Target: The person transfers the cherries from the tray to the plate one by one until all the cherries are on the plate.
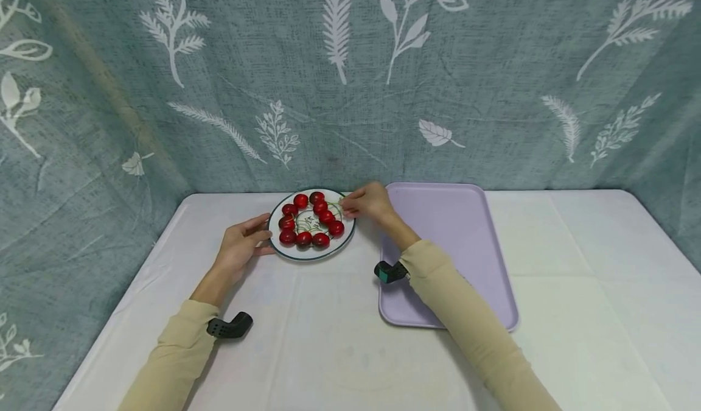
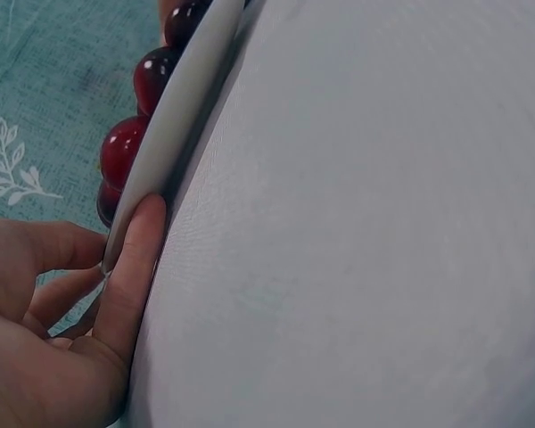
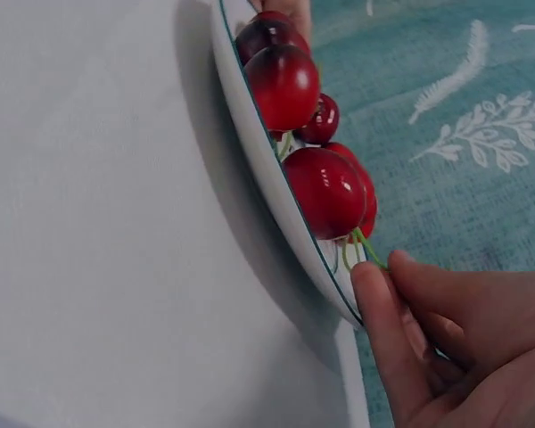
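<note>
A white plate with a dark rim (image 1: 284,252) stands at the back of the table, bearing several red cherries (image 1: 320,240) with green stems, set roughly in a ring. My left hand (image 1: 238,244) grips the plate's left edge; in the left wrist view one finger (image 2: 135,267) lies along the plate's outer side. At the opposite edge, my right hand (image 1: 370,204) pinches a thin green cherry stem (image 3: 367,247) between thumb and forefinger. The cherry (image 3: 325,192) beside that stem sits on the plate. Whether those fingers also touch the rim, I cannot tell.
A lilac tray (image 1: 454,228) lies right of the plate, with my right forearm (image 1: 465,313) crossing over it. White cloth covers the table (image 1: 328,338). Behind it hangs a teal curtain (image 1: 339,125) with white leaf prints. Each wrist wears a black camera (image 1: 230,326).
</note>
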### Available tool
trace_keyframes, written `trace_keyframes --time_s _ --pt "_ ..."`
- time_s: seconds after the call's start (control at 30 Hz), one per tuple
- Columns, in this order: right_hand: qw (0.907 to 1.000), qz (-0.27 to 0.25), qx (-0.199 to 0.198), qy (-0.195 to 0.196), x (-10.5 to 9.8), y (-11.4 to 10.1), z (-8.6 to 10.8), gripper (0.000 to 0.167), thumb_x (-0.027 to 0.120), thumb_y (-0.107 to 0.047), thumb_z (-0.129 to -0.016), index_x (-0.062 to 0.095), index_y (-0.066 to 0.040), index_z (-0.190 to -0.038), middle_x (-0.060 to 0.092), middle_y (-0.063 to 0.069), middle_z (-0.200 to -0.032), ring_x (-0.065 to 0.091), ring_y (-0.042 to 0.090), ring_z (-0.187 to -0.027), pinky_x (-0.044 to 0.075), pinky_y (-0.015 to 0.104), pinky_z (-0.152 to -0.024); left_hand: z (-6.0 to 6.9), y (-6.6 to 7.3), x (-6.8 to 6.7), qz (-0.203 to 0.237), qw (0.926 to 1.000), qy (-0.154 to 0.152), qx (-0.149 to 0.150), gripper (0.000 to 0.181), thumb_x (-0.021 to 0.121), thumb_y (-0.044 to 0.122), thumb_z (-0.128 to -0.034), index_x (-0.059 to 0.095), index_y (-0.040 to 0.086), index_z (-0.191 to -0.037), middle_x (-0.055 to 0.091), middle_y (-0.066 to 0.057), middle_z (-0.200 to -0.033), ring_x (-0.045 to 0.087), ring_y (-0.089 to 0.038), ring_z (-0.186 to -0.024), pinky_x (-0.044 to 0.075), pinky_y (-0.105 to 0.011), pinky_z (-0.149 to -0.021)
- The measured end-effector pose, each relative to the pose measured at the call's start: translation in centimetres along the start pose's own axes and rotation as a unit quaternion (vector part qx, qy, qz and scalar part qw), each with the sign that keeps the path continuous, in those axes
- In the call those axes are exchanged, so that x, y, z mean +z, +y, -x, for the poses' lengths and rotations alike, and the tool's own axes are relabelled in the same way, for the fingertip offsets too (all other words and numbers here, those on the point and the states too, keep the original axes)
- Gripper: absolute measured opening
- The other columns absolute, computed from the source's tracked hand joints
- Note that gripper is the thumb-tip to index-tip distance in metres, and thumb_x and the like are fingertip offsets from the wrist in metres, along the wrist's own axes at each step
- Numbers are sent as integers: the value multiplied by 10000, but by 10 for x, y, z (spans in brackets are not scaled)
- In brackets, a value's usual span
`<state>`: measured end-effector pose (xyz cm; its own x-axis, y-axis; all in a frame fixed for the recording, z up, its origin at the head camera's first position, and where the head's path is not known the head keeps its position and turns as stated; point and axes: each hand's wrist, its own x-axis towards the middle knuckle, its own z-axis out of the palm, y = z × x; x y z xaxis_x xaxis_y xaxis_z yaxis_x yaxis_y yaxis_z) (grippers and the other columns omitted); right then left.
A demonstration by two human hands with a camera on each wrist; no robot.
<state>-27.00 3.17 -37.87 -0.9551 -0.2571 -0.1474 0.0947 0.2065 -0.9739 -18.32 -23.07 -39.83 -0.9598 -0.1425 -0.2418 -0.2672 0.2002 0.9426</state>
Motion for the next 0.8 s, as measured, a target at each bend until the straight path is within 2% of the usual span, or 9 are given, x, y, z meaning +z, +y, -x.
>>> trace_keyframes --time_s 0.17,0.33,0.47,0.57,0.67,0.73,0.8 --pt "9983 522 -194 194 -4 -1 2 193 742 -55 -862 737 106 -968 722 228 -873 666 109 -584 631 260 -621 -1 1 0 5 10000 -14 -2 532 489 7 -987 373 44 -1504 374 -219 -1473 575 -139 -1006 608 -242 -793" --pt "9963 690 -458 221 -16 2 5 185 719 -61 -884 740 93 -986 724 221 -905 703 172 -682 636 280 -657 0 2 -4 -60 10000 -10 8 529 487 10 -992 368 43 -1506 369 -227 -1470 562 -155 -1025 606 -222 -790" --pt "9944 830 -652 91 -36 -3 11 235 683 -110 -924 723 74 -1064 722 220 -942 718 208 -739 639 309 -675 1 2 -2 -116 9999 101 15 523 484 17 -994 371 40 -1504 383 -216 -1480 568 -165 -1039 606 -209 -774" --pt "9910 1115 -740 -36 -57 -9 20 275 661 -153 -946 708 61 -1114 719 220 -969 719 246 -786 638 373 -723 1 3 1 -178 9998 98 21 521 481 20 -996 370 40 -1504 392 -217 -1479 583 -141 -1011 610 -211 -759" --pt "9826 1621 -904 -84 -76 -14 31 298 644 -184 -959 706 51 -1131 723 203 -977 712 293 -848 624 431 -775 2 6 -4 -401 9991 -81 102 520 474 1 -997 351 3 -1502 395 -256 -1448 618 -79 -882 615 -214 -732" --pt "9756 1962 -986 6 -88 -16 40 304 633 -199 -967 710 47 -1127 724 198 -981 702 323 -886 614 441 -791 3 10 -9 -691 9971 -271 194 523 464 -5 -999 325 -26 -1502 392 -289 -1432 611 -21 -764 619 -220 -715" --pt "9675 2273 -1100 151 -101 -15 50 300 625 -214 -972 721 33 -1113 729 182 -979 699 326 -901 607 419 -782 4 15 -13 -1017 9935 -424 287 524 452 2 -1006 296 -50 -1504 384 -310 -1435 625 -28 -701 620 -224 -691"
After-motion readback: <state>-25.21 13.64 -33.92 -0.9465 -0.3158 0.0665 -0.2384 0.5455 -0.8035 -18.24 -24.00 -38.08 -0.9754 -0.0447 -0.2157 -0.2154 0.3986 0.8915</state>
